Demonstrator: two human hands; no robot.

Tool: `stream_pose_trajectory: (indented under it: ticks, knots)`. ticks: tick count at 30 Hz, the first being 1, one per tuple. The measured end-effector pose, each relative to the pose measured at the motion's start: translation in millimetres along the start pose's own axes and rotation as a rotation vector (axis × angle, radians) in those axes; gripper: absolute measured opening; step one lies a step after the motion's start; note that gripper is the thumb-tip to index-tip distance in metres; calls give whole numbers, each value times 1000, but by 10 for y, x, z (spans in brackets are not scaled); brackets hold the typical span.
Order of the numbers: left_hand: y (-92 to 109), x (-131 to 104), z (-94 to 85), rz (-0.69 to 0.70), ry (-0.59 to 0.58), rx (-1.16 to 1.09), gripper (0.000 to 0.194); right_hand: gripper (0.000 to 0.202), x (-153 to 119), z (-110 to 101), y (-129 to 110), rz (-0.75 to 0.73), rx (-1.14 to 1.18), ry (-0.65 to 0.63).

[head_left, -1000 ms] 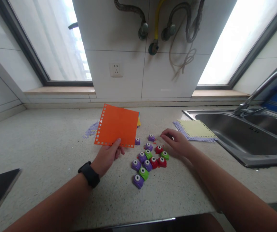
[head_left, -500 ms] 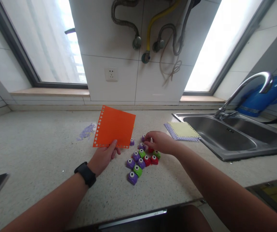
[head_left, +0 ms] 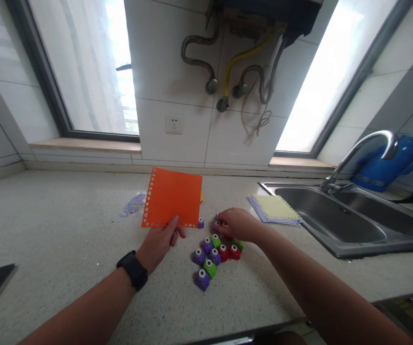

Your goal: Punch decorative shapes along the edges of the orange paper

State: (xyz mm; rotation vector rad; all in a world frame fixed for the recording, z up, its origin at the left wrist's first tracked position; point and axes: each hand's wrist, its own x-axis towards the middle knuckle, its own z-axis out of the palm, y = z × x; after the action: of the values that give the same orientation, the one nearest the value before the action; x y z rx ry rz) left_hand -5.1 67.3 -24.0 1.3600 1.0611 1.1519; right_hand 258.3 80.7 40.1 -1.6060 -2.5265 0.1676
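Note:
My left hand point(head_left: 163, 239) pinches the bottom edge of an orange paper sheet point(head_left: 173, 199) and holds it tilted up over the counter. Small punched shapes run along the sheet's left and bottom edges. My right hand point(head_left: 238, 224) has its fingers closed around a purple paper punch point(head_left: 216, 224), partly hidden by the fingers. Just below it sit several more small punches, among them a purple punch point(head_left: 202, 279), a green punch point(head_left: 210, 268) and a red punch point(head_left: 234, 252). Another purple punch point(head_left: 201, 223) peeks out beside the sheet's lower right corner.
Yellow and purple punched sheets point(head_left: 275, 208) lie stacked against the metal sink point(head_left: 321, 247) on the right. Purple and yellow paper bits point(head_left: 133, 205) are scattered left of the orange sheet. A blue jug point(head_left: 389, 165) stands behind the faucet point(head_left: 357, 153).
My right hand has lowered its fingers onto the purple punch, which showed uncovered beneath them before. The left hand still holds the orange sheet. The whole view has shifted slightly.

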Motion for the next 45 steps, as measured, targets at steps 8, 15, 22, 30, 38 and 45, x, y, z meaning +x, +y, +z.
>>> stream_pose_trajectory:
  ticks: [8, 15, 22, 30, 38, 45]
  knots:
    - [78, -68, 91, -66, 54, -157, 61, 33, 203, -35, 13, -9, 1229, 265]
    - [72, -108, 115, -48, 30, -92, 62, 40, 144, 191, -201, 86, 1621, 132]
    - [64, -130, 80, -52, 16, 9, 61, 42, 82, 360, -305, 9, 1758, 127]
    - [42, -121, 81, -84, 47, 38, 60, 37, 76, 376, -312, 62, 1854, 169]
    - [111, -185, 99, -55, 61, 159, 60, 32, 69, 368, -375, 44, 1849, 217]
    - [133, -188, 113, -47, 78, 191, 58, 32, 60, 381, -378, 36, 1836, 232]
